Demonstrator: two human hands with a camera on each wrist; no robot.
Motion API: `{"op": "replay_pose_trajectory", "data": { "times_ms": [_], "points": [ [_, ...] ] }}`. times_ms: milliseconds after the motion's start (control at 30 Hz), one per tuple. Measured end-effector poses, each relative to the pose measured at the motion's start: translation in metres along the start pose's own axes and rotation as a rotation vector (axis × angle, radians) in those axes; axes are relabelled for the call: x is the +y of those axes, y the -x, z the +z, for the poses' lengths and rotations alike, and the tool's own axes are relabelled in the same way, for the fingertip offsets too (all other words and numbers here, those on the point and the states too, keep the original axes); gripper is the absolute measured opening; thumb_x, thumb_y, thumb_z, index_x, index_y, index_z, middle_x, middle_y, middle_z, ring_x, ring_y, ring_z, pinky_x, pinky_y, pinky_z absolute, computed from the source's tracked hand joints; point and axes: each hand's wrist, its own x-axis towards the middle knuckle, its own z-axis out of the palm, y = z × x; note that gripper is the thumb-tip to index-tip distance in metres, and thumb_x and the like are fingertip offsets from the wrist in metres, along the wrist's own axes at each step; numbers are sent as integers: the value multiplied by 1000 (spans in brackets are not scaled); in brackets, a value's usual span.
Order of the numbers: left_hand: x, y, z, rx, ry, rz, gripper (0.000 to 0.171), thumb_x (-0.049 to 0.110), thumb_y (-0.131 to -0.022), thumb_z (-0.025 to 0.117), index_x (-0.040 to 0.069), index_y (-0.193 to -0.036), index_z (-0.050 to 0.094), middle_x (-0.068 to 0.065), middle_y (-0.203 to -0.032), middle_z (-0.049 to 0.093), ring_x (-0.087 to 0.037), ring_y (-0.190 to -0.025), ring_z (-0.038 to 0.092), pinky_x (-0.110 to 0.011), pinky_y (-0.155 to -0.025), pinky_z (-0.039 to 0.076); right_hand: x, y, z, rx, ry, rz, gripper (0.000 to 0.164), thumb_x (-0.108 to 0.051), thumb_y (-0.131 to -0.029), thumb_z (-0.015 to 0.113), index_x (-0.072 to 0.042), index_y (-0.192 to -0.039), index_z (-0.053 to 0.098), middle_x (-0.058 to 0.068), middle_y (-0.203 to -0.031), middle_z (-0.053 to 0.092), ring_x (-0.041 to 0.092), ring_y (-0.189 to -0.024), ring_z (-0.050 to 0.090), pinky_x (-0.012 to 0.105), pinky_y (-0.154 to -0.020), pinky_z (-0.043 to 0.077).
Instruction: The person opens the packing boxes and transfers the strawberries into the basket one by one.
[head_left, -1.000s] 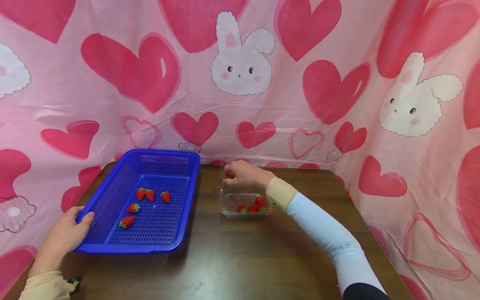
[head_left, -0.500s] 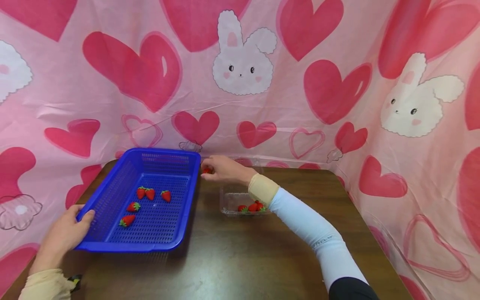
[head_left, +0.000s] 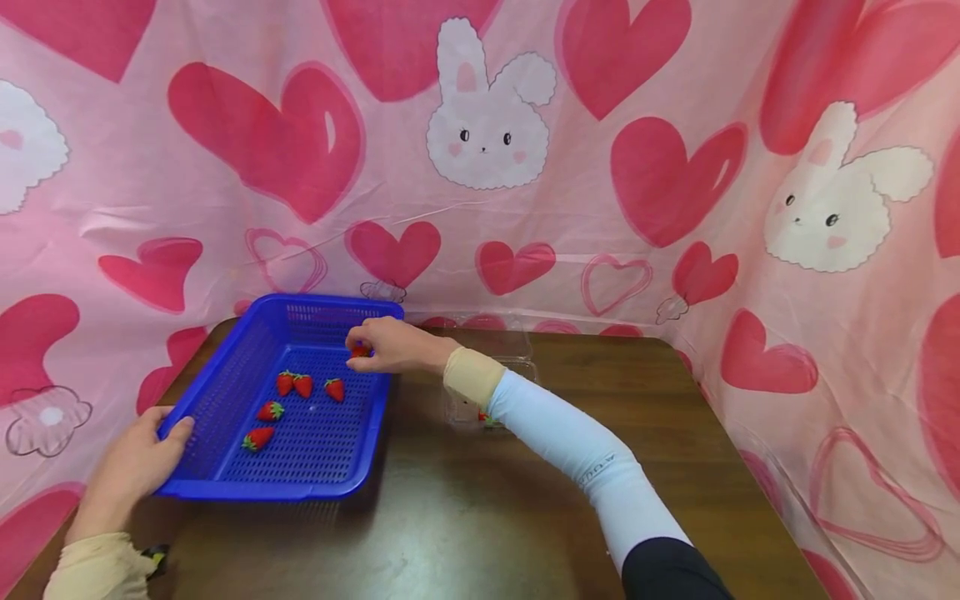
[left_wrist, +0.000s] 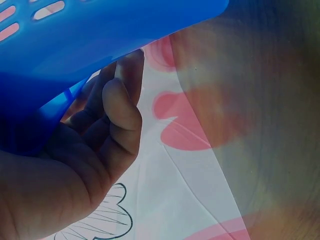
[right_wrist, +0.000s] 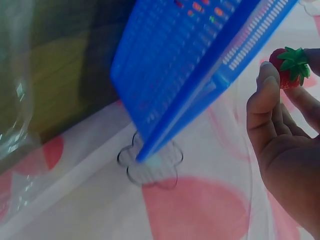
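A blue perforated plastic basket [head_left: 330,492] stands at the table's left, several strawberries lying on its floor, among them one strawberry [head_left: 258,438] near the front. My left hand [head_left: 138,458] grips the basket's left rim; in the left wrist view its fingers [left_wrist: 122,107] curl at the blue wall. Over the basket's far right corner, my right hand [head_left: 390,343] pinches a strawberry [right_wrist: 289,67] with green leaves between thumb and fingertips. A clear plastic box [head_left: 457,408] sits right of the basket, its strawberries mostly hidden behind my right forearm.
The clear box's raised lid [head_left: 495,340] leans toward the back. A brown wooden table [head_left: 465,533] carries everything. Behind it and along the sides hangs a pink cloth [head_left: 570,200] with hearts and rabbits, close to the table's back edge.
My right hand has carried a strawberry leftward from the clear box, across the basket's right rim to above its inside. The left hand keeps its hold on the basket.
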Motion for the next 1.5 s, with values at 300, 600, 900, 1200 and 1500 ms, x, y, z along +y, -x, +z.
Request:
{"op": "replay_pose_trajectory", "data": {
  "times_ms": [300, 600, 900, 1200, 1500],
  "points": [
    [1, 0, -2, -31, 2, -21, 60, 36, -104, 38, -15, -134, 32, -44, -114, 50, -53, -93, 54, -63, -79, 44, -17, -26, 22, -61, 1, -22, 30, -34, -95, 63, -15, -117, 66, -1, -100, 63, 8, -87, 53, 16, -77, 44],
    [2, 2, -3, -62, 9, -48, 62, 36, -104, 37, -16, -137, 29, -44, -116, 48, -53, -94, 54, -63, -78, 46, -27, -51, 45, -160, -45, 3, 26, -29, -96, 62, -14, -117, 66, -5, -88, 62, 7, -78, 55, 15, -70, 44],
    [-1, 4, -1, -35, 15, -36, 60, 35, -104, 38, -16, -135, 31, -44, -115, 49, -53, -93, 54, -63, -79, 45, -34, -63, 65, -215, 30, -35, 18, -20, -93, 65, -16, -110, 68, -6, -102, 67, 6, -81, 60, 13, -72, 46],
    [-4, 5, 2, -17, 23, -14, 59, 34, -104, 39, -15, -135, 33, -44, -115, 50, -54, -94, 55, -62, -78, 45, -36, -66, 84, -237, 79, -33, 12, -18, -90, 67, -17, -102, 70, -7, -99, 69, 8, -89, 62, 16, -77, 48],
    [-4, 5, 2, -23, 28, -23, 59, 35, -104, 39, -15, -136, 32, -43, -116, 50, -55, -96, 55, -63, -78, 46, -36, -73, 97, -197, 75, -22, 13, -15, -90, 66, -17, -102, 69, -8, -94, 67, 6, -84, 60, 14, -75, 47]
  ]
}}
